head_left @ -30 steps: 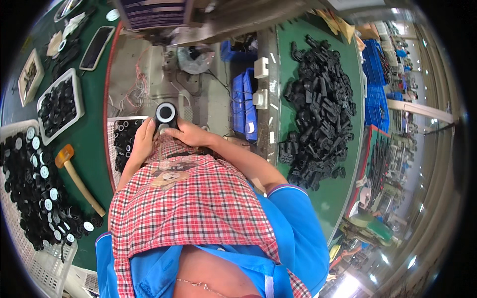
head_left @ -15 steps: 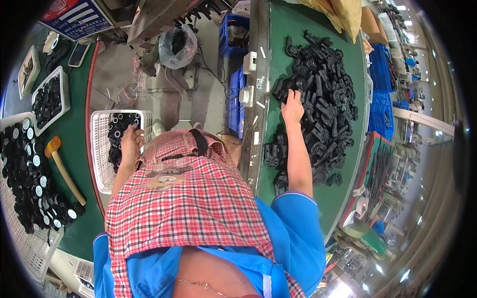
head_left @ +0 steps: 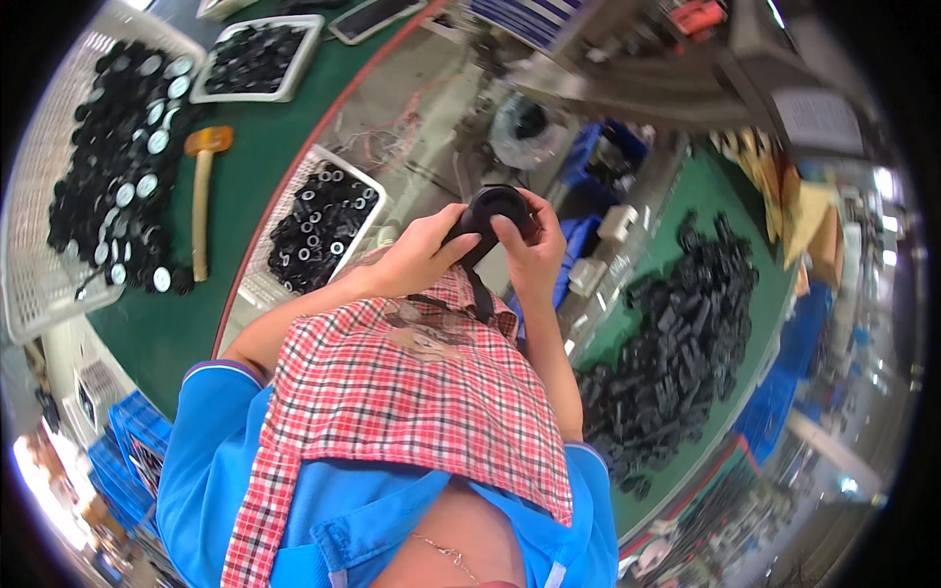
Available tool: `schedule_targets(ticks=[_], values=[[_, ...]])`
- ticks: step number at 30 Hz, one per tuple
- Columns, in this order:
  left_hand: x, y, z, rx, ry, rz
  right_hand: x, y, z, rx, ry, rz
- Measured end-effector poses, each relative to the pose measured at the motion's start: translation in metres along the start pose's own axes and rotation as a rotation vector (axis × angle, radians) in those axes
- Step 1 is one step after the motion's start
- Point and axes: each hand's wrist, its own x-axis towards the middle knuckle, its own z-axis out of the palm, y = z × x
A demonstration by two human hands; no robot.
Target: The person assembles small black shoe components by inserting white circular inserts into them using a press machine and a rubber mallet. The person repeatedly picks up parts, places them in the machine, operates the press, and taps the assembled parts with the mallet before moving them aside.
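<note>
In front of my apron, both hands are closed around a black round plastic part, which looks like a caster wheel. My left hand grips its left side, with the thumb against it. My right hand wraps the other side, the thumb pressing on the round face. Whether it is one piece or two joined is hard to make out. Left of my hands, a white basket holds small black parts with pale rings. To the right lies a heap of black caster parts on a green table.
A mallet with an orange head lies on the left green bench. Beside it are a large white crate of black wheels with white discs, a small white tray and a phone. Blue bins stand ahead.
My left hand has come out of the white basket and my right hand off the heap. They now meet in front of me on a black part. The view has turned.
</note>
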Motion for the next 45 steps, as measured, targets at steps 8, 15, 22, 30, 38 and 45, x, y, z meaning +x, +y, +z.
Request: schedule_targets(ticks=[8, 15, 22, 30, 38, 45], values=[[-0.050, -0.010, -0.079, -0.378, 0.091, -0.068, 0.031, 0.011, 0.090, 0.298, -0.607, 0.192], [-0.079, -0.016, -0.143, -0.350, 0.117, -0.134, 0.043, 0.033, 0.151, 0.405, -0.712, 0.274], [-0.085, -0.036, -0.216, -0.286, -0.086, -0.281, 0.047, 0.047, 0.193, 0.362, -0.699, 0.329], [-0.070, -0.145, -0.417, 1.082, 1.036, -0.126, 0.059, 0.035, 0.201, 0.558, -0.812, 0.428], [-0.058, -0.162, -0.442, 1.131, 1.094, -0.046, 0.071, 0.028, 0.187, 0.632, -0.760, 0.428], [-0.042, 0.009, -0.241, -0.489, 0.521, 0.021, 0.080, 0.017, 0.171, 0.404, -0.638, 0.277]])
